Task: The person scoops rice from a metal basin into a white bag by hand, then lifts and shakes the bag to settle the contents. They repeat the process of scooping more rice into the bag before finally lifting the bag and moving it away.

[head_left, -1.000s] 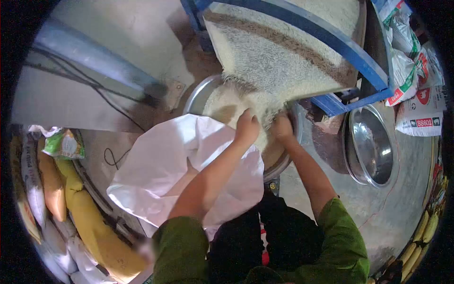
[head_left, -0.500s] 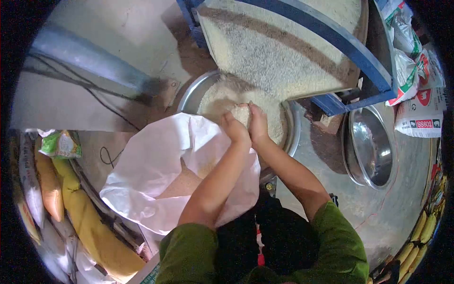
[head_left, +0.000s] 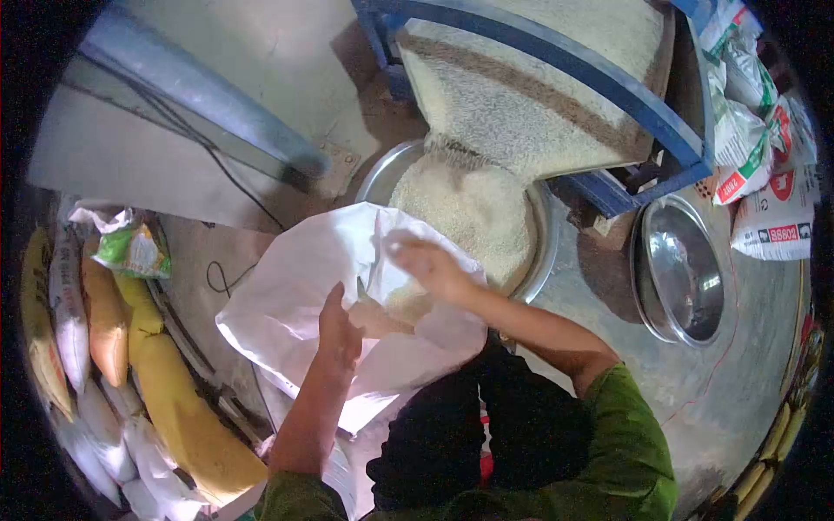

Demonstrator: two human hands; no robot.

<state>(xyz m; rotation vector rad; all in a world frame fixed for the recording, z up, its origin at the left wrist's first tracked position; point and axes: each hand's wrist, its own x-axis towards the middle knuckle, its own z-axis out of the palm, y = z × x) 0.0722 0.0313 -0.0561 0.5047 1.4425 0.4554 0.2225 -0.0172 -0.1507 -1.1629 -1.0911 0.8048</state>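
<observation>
An open white sack (head_left: pixel 278 278) stands in front of me with grain (head_left: pixel 404 304) visible inside. My left hand (head_left: pixel 339 330) is over the sack's opening, fingers apart, with nothing seen in it. Over the sack's far right side is my right hand (head_left: pixel 426 265), blurred, its fingers smeared by motion. Beyond the sack, a metal basin (head_left: pixel 382 178) holds a heap of pale grain (head_left: pixel 469 208). Grain slides into the basin from a sloping tray (head_left: pixel 521 113) in a blue frame (head_left: pixel 556 39).
Two nested metal basins (head_left: pixel 686 269) stand on the floor at right. Printed sacks (head_left: pixel 773 208) are piled at the far right. Filled yellow and white bags (head_left: pixel 174 408) lie at left. A blue-grey pipe (head_left: pixel 208 91) and black cables cross the upper left.
Both hands have left the basin, where they were cupped together around grain, and have come apart over the white sack. The view has shifted slightly.
</observation>
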